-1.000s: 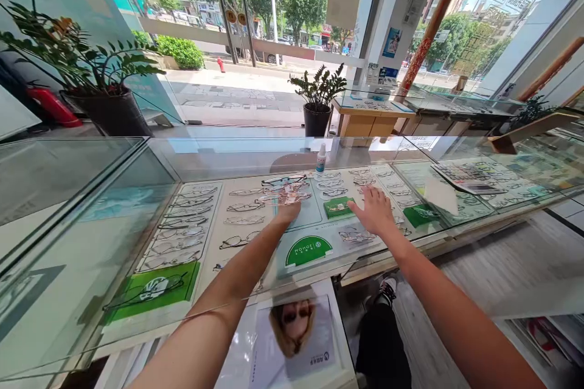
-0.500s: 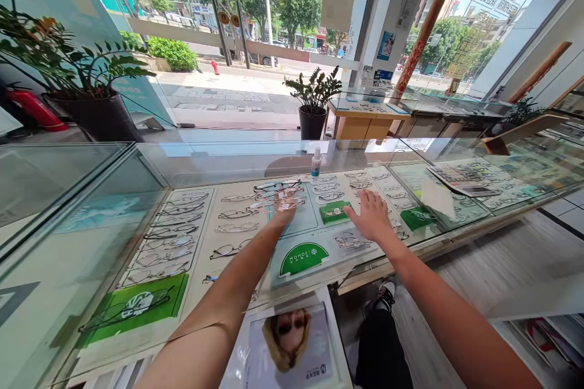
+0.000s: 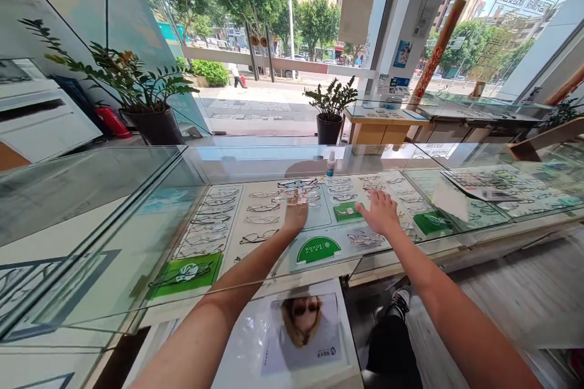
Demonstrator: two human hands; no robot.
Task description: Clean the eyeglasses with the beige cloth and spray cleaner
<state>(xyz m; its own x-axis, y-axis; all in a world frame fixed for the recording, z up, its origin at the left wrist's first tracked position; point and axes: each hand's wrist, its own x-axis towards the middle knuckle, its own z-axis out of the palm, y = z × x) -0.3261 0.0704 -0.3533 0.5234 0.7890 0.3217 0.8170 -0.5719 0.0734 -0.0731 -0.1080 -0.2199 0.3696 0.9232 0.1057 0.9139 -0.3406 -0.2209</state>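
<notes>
Left hand [image 3: 296,214] extended at eyeglasses [image 3: 297,184], right hand [image 3: 381,213] splayed palm-down.

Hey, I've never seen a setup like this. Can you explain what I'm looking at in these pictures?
There's no machine here: these are a person's two bare hands, seen by a camera worn on the head, looking forward and down. Before them is a glass display case with rows of eyeglasses, a green sign and a small spray bottle. The left hand reaches in among the eyeglasses; whether it grips any is hard to tell. The right hand is spread open, apparently resting on the glass, holding nothing.
</notes>
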